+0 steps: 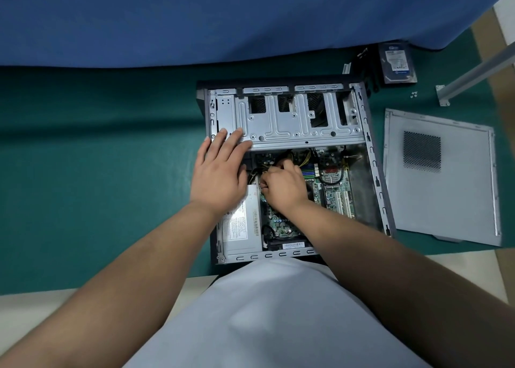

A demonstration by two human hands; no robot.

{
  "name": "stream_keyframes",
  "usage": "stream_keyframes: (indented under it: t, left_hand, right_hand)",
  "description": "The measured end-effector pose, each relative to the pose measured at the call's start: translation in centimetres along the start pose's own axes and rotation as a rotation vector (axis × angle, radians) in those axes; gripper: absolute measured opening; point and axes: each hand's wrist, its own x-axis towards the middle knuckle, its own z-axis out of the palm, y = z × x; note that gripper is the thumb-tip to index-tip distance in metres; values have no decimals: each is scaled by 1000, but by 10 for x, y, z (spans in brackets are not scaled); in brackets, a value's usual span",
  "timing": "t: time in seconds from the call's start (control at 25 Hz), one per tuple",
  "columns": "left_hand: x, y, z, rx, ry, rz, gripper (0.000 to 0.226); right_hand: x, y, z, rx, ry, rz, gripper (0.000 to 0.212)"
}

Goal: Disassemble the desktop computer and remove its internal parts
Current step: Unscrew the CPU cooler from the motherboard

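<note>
A person in a pale shirt leans over an open desktop computer case lying on its side on a green mat. The right hand is curled among the yellow and black cables above the motherboard; whether it grips one cannot be told. The left hand, fingers straight, rests on the drive cage, just beyond the power supply. One removed side panel lies right of the case. Farther off sit one hard drive, small screws and a blue cloth.
</note>
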Motion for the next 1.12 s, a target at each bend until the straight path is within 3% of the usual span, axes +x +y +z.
stream_keyframes:
  t: [1.12]
  left_hand:
    - [0,3,-2,6,-24,-3,56]
  right_hand:
    - [6,3,-17,79,-130,14,14]
